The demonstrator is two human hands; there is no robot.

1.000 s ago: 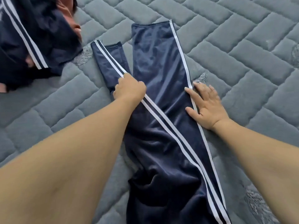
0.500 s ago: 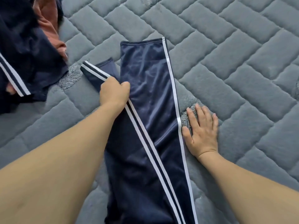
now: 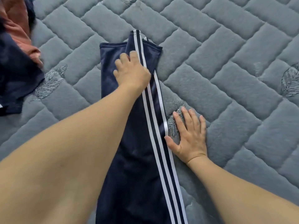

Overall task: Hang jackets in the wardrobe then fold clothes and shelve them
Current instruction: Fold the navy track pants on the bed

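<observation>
Navy track trousers (image 3: 137, 159) with white side stripes lie lengthwise on a grey quilted mattress (image 3: 226, 78). One leg is folded over the other, and the cuffs lie near the middle of the view. My left hand (image 3: 131, 72) rests on the upper leg just below the cuffs, beside the white stripes, fingers slightly bent. My right hand (image 3: 188, 136) lies flat on the mattress with fingers spread, its thumb touching the trousers' right edge.
A heap of clothes sits at the upper left: a navy garment (image 3: 16, 75) and an orange-brown one (image 3: 19, 29). Grey mattress stretches to the right and far side.
My left hand carried the left trouser leg rightwards over the other leg and let go of it, so the legs now lie stacked. My right hand stayed at the trousers' right edge.
</observation>
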